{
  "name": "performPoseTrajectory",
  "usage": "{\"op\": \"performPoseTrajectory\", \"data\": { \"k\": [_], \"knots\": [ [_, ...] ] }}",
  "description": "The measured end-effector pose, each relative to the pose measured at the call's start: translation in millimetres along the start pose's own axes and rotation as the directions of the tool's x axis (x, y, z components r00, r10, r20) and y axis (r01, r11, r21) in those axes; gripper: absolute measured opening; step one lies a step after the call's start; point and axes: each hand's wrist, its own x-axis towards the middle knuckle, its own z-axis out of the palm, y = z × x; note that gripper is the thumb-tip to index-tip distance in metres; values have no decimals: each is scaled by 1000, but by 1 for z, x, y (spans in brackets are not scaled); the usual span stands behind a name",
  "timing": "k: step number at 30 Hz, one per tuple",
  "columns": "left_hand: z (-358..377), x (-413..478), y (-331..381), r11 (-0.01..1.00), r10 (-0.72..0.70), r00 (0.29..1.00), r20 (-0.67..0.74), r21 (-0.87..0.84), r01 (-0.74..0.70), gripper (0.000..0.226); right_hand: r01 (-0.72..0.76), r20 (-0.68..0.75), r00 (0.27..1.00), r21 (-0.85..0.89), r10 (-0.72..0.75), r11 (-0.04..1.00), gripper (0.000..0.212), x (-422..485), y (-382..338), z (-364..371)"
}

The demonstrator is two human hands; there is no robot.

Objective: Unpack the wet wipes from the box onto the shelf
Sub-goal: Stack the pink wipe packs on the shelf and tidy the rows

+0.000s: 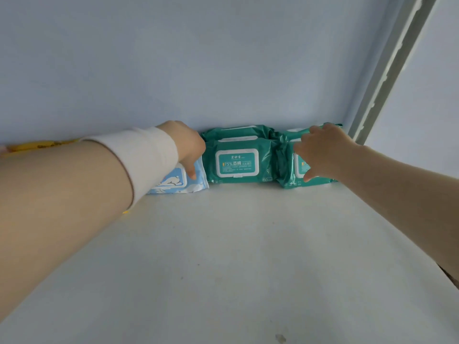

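Left hand (185, 147) pinches the blue pack (173, 182); right hand (323, 151), grip wide, clasps the end teal pack (284, 167), apparently squaring the row along the shelf (236, 244).

Middle green pack (237, 160): white flap label reads "75%" followed by two Chinese characters; "60" is printed at its lower right corner. Other print illegible.
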Motion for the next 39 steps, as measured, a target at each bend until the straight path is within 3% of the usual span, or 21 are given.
{"op": "performPoseTrajectory", "data": {
  "k": [6, 10, 12, 16, 19, 24, 26, 30, 39],
  "knots": [
    [1, 26, -9, 986, 2, 999, -41, -169, -9, 80, -13, -54, 998, 62, 16, 998, 60, 20, -6, 0],
    [5, 39, -3, 904, 22, 971, -238, -411, -121, 73, -92, -185, 971, 304, 153, 948, 83, 34, -17, 8],
    [5, 44, 2, 860, 14, 946, -325, -478, -177, 82, -102, -215, 957, 377, 195, 920, 97, 40, -24, 16],
    [7, 60, 10, 876, 23, 939, -344, -446, -185, 106, -83, -229, 951, 460, 209, 884, 107, 55, -40, 40],
    [17, 68, 19, 894, 6, 926, -377, -414, -174, 114, -64, -281, 925, 548, 256, 834, 102, 61, -43, 51],
    [23, 69, 20, 880, -28, 883, -469, -430, -201, 108, -103, -359, 860, 573, 362, 813, 87, 75, -55, 62],
    [27, 70, 20, 887, -35, 864, -502, -414, -205, 108, -126, -415, 796, 599, 441, 791, 86, 82, -62, 70],
    [31, 74, 22, 895, -51, 834, -549, -396, -206, 105, -136, -467, 734, 610, 493, 780, 88, 93, -70, 77],
    [25, 75, 21, 903, -54, 842, -537, -386, -189, 103, -130, -481, 720, 615, 501, 778, 86, 91, -69, 80]
  ]
}}
